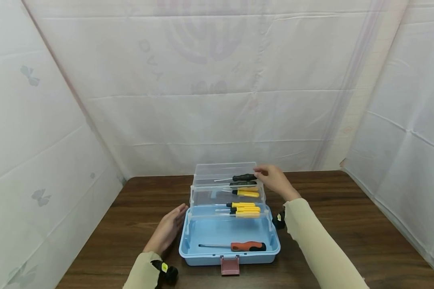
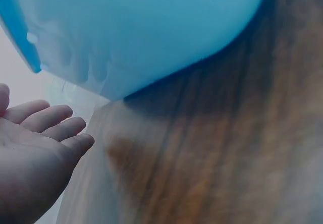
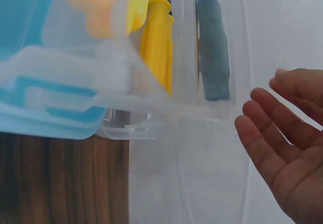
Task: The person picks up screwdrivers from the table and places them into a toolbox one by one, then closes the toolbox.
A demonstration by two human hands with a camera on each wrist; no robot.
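A light blue toolbox (image 1: 231, 261) stands with its clear trays raised toward the back. My right hand (image 1: 273, 180) is at the right end of the top tray, close to the handle of a black screwdriver (image 1: 244, 177). In the right wrist view its loosely bent fingers (image 3: 262, 133) are outside the clear tray (image 3: 222, 108) and hold nothing. Beside the box's left wall, my left hand (image 1: 170, 226) has its fingers straight and no object in it. An orange-and-black screwdriver (image 1: 247, 246) lies in the bottom of the box.
Several yellow-handled screwdrivers (image 1: 246, 193) lie in the lower trays. A pinkish latch (image 1: 230, 266) hangs from the box's front. The brown wooden table (image 1: 130, 224) runs back to a white cloth wall (image 1: 188, 120), with more cloth at both sides.
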